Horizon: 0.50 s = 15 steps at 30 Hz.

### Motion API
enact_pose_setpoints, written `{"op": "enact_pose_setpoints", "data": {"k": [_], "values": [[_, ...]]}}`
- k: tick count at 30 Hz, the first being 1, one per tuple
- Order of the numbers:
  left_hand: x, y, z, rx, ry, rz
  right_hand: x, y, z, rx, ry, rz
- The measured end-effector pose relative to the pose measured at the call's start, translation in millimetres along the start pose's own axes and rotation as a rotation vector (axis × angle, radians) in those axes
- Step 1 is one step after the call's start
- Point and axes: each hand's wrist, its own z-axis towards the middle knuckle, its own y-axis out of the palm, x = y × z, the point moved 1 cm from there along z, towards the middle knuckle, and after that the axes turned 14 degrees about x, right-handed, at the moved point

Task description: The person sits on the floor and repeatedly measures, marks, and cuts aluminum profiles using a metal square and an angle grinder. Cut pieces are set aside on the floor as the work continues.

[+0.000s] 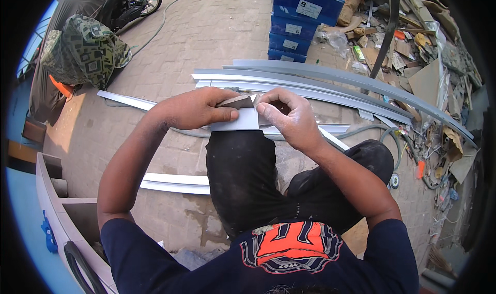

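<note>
A short white piece of metal profile (249, 119) lies across my raised knee. My left hand (199, 108) grips its left side, with the thumb pressed flat on the white face and the fingers hidden behind. Along its upper edge stands a thin, folded brownish-silver piece (241, 103), bent up at a corner; whether it belongs to the profile I cannot tell. At that corner my right hand (294, 117) is closed, thumb and forefinger pinching the raised tip of the thin piece.
Long grey and white metal profiles (315, 83) lie on the paving beyond my knees. Another white profile (175, 183) is to my left. Blue boxes (294, 28) are stacked ahead, with a heap of scrap (413, 56) to their right. A hose (398, 149) curls beside my right knee.
</note>
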Motion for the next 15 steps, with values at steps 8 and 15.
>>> {"op": "enact_pose_setpoints", "data": {"k": [8, 15], "values": [[-20, -5, 16, 0.096, -0.011, -0.153, 3, -21, 9, -0.144, -0.043, -0.199], [-20, -13, 41, 0.057, -0.019, -0.543, -20, -55, 66, -0.224, -0.234, -0.289]]}}
